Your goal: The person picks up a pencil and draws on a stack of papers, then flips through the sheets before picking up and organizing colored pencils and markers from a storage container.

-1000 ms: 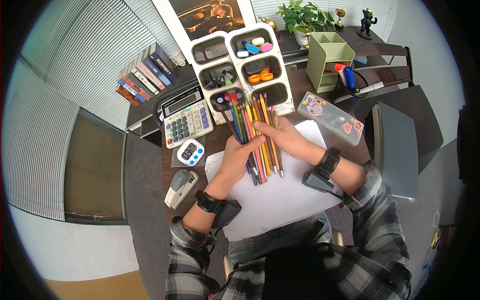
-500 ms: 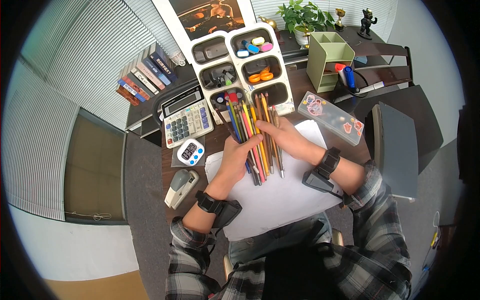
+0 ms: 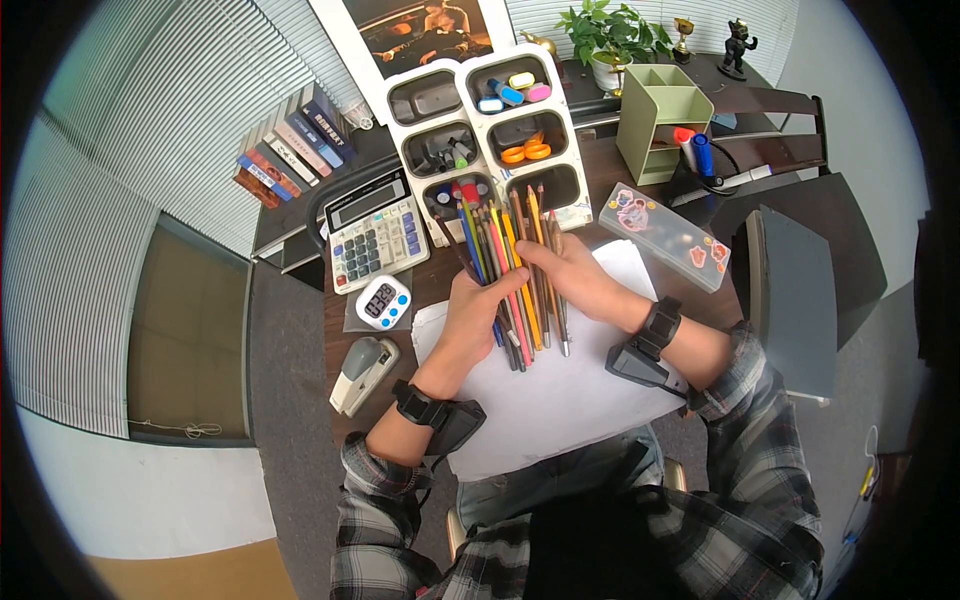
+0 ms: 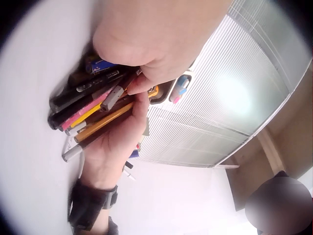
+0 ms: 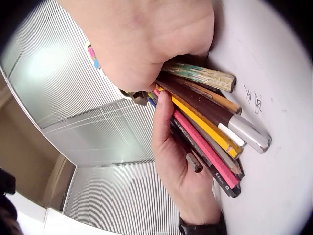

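Note:
Between the two hands lies a fanned bundle of colored pencils (image 3: 505, 290), tips toward the organizer and blunt ends over white paper (image 3: 560, 410). The left hand (image 3: 470, 315) grips the bundle's left side, thumb across the pencils. On the other side, the right hand (image 3: 580, 280) holds the remaining pencils with its thumb over them. Both wrist views show pencil ends close to the paper: a yellow pencil (image 4: 105, 122) in the left wrist view, a pink pencil (image 5: 208, 152) in the right. The fingers beneath the bundle are mostly hidden.
A white organizer (image 3: 480, 125) with markers and orange-handled scissors stands ahead. Calculator (image 3: 375, 240), timer (image 3: 383, 303) and stapler (image 3: 364, 375) lie left. A translucent case (image 3: 665, 235) and green holder (image 3: 660, 120) are right; books (image 3: 295, 145) stand back left.
The pencils have shifted slightly within the grip, with small changes in their fanning. Both hands stay in nearly the same place; the head view has moved slightly.

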Motion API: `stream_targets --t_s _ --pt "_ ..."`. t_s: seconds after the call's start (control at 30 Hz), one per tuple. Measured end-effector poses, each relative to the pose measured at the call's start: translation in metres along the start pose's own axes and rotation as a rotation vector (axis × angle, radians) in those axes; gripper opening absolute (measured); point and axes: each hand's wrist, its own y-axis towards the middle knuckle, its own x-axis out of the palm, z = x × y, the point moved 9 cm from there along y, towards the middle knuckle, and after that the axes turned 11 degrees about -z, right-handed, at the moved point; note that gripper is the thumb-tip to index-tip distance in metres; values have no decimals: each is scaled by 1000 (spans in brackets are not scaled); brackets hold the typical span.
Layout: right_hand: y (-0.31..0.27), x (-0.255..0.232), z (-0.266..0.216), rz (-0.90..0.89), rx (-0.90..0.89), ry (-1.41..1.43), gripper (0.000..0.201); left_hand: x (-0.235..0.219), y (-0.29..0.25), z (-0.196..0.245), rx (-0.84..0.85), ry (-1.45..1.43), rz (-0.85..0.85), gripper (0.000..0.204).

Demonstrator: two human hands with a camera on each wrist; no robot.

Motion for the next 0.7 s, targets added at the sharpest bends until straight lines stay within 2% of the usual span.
stream_targets --t_s 0.33,0.7 --pt "3 0 1 -22 -22 -22 28 1 3 -1 32 1 -56 35" --pt "5 -3 3 -28 -54 -51 30 1 2 3 33 23 -28 36"
